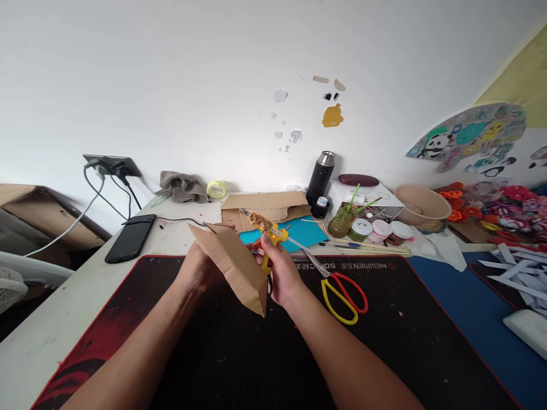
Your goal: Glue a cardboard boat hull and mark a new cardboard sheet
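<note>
Left hand (200, 265), centre of frame: partly hidden behind a folded piece of brown cardboard (234, 265), which it grips by the left side, fingers out of sight. Right hand (281, 269), just right of centre: closed around the handle of a yellow glue gun (274, 233), nozzle directed to the upper left, above the cardboard's right side. Scissors (338, 293), one red and one yellow handle loop, right of the right hand, lying on a black desk mat (239, 364) with red edging, lower part of frame. Behind the hands: a turquoise sheet (311, 232) and a larger length of cardboard (267, 200) near the wall. Right of these: black flask (320, 177), upright; jar with brushes (339, 221); three lidded pots in a row, the nearest to the jar green (359, 229); beige bowl (421, 204). Left of centre: grey cloth (183, 187), roll of tape (216, 189), black phone (130, 239). Far right: artificial flowers (515, 199), white paper strips (519, 274).
</note>
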{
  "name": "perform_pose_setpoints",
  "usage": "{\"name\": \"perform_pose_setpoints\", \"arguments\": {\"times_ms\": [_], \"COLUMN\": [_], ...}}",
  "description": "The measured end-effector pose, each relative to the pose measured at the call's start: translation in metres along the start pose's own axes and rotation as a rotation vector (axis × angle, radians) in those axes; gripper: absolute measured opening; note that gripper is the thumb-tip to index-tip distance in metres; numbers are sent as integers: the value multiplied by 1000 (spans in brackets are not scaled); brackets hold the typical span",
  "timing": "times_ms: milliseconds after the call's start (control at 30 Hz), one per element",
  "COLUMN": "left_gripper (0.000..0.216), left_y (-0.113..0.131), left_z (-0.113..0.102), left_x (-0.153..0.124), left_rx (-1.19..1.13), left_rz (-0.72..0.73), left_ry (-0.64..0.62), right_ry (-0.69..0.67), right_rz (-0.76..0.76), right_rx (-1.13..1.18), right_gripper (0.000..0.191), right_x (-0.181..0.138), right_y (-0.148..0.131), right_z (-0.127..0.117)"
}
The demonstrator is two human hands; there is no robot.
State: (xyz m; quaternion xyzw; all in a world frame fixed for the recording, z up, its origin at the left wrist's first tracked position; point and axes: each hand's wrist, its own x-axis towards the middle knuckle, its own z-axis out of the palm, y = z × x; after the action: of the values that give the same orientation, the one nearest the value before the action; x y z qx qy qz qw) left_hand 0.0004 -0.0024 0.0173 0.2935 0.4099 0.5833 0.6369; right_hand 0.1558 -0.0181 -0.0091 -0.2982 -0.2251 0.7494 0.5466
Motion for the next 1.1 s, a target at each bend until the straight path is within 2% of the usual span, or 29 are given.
{"name": "perform_pose_setpoints", "arguments": {"times_ms": [100,300,567,667,733,867,967,1100], "left_gripper": [46,46,43,41,41,39,39,44], "left_y": [-2,-2,-7,-11,-9,0,5,5], "left_z": [-4,-6,-9,-14,-18,-25,-25,-23], "left_x": [2,5,10,15,19,22,20,14], "left_rx": [-11,-24,38,20,16,88,221,376], "left_rz": [19,-50,-76,-84,-50,214,371,386], "left_ry": [2,-65,-31,-34,11,99,62,-8], "right_ry": [34,19,-42,-1,61,160,181,161], "right_rz": [44,90,133,65,-1,-192,-330,-396], "right_rx": [39,9,41,32,-1,-148,-262,-355], "right_gripper": [59,57,51,52,53,49,41,34], "right_x": [0,-3,-6,-2,2,8,11,12], "right_y": [1,0,-2,-8,-15,-27,-33,-34], "right_z": [0,1,1,-2,-6,-15,-20,-23]}}
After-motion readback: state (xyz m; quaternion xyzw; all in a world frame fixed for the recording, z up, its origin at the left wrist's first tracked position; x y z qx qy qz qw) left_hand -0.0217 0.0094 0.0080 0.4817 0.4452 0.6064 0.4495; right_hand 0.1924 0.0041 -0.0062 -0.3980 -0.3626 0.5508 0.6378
